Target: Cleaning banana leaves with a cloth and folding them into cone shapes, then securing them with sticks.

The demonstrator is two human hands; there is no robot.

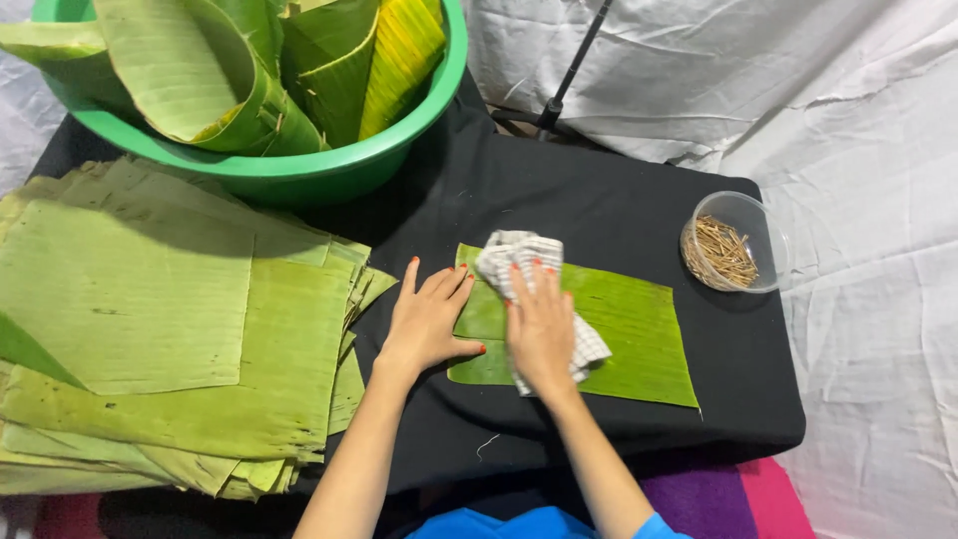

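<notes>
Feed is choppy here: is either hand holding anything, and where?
Right hand presses flat on the checked cloth, at its middle. Left hand pins the leaf at its left edge.

Bright even overhead light, soft shadow under green basin, sharp focus, no glare

- one green basin of rolled leaves
- one stack of flat leaves
- one single leaf
- one checked cloth
- one clear bowl of sticks
</notes>
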